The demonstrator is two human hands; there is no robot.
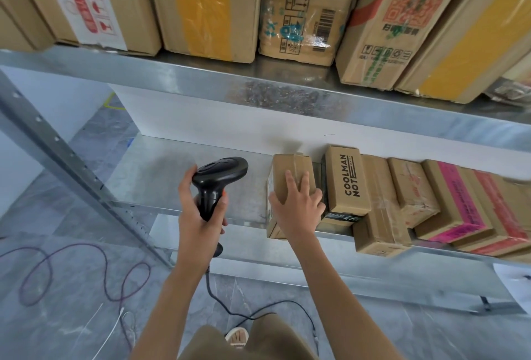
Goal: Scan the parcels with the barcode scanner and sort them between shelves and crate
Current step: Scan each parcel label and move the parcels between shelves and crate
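We see the left hand (198, 216) gripping the barcode scanner (219, 180). At three o'clock of it, the right hand (297, 207) rests on a brown parcel (287, 178) on the lower shelf (178, 175).

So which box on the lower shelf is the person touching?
The plain brown box at the row's left end, under the right hand, beside the COOLMAN NOT box; it has no pink tape.
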